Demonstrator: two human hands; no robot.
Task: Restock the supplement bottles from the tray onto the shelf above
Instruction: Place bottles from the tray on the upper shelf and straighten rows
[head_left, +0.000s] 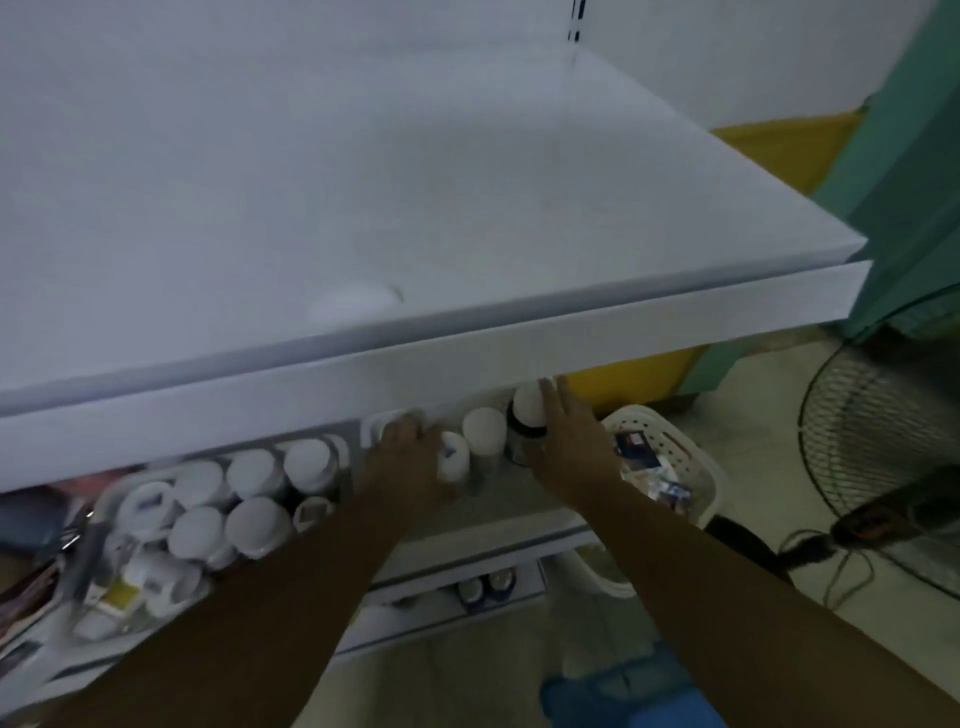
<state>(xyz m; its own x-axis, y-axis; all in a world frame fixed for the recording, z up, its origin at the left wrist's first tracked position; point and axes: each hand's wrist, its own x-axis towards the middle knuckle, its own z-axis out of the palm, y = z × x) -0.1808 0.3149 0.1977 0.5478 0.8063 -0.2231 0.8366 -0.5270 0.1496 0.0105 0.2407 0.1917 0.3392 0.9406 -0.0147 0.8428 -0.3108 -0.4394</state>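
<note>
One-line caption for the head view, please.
Both hands reach under the white shelf: left hand and right hand among white-capped bottles.

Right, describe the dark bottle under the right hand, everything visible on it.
The dark bottle stands upright at the right end of the lower shelf, just under the front lip of the upper shelf. It has a round white cap and a dark, seemingly translucent body; the label is too blurred to read. The right hand wraps its right side, fingers reaching the cap. A white-capped bottle stands close on its left.
</note>
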